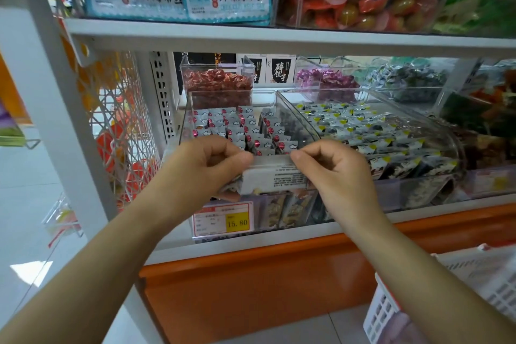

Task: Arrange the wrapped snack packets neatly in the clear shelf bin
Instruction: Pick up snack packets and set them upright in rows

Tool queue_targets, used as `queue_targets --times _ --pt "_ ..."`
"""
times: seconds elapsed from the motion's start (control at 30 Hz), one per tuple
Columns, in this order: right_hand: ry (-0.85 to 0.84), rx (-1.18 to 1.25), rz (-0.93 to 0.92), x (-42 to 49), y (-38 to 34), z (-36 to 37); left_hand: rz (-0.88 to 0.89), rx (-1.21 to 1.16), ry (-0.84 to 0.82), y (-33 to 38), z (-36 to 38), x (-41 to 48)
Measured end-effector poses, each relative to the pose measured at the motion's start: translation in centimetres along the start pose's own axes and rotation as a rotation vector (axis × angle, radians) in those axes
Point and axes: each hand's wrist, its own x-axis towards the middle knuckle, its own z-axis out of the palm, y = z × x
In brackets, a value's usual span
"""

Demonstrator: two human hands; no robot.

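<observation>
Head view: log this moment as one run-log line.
left hand: pinches white wrapped snack packet | right hand: pinches same packet | place: front of clear plastic shelf bin | stage: packet not yet in upright packet rows

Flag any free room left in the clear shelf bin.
Free: one narrow slot toward the back of the clear plastic shelf bin, between the middle rows of white red-dotted snack packets and the right-hand row. Crowded: left rows stand tight; at the front rim the left hand and right hand both pinch a white printed packet.
</observation>
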Motion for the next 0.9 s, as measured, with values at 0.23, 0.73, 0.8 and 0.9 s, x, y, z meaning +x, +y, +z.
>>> queue_targets --times 0.23,0.73,0.8,0.9 --pt "-0.228 0.252 0.283 0.9 0.3 -1.8 0.038 0.055 -0.073 -0.4 -0.1 0.0" --pt "-0.229 0.285 0.128 -0.5 0.0 1.3 0.016 0.079 0.270 -1.1 0.4 0.6" --pt "-0.177 0.292 0.107 0.0 -0.5 1.9 0.041 0.072 0.278 -0.9 0.1 0.7" --pt "-0.047 0.350 0.133 2.0 -0.7 2.6 0.164 0.319 0.405 -1.0 -1.5 1.2"
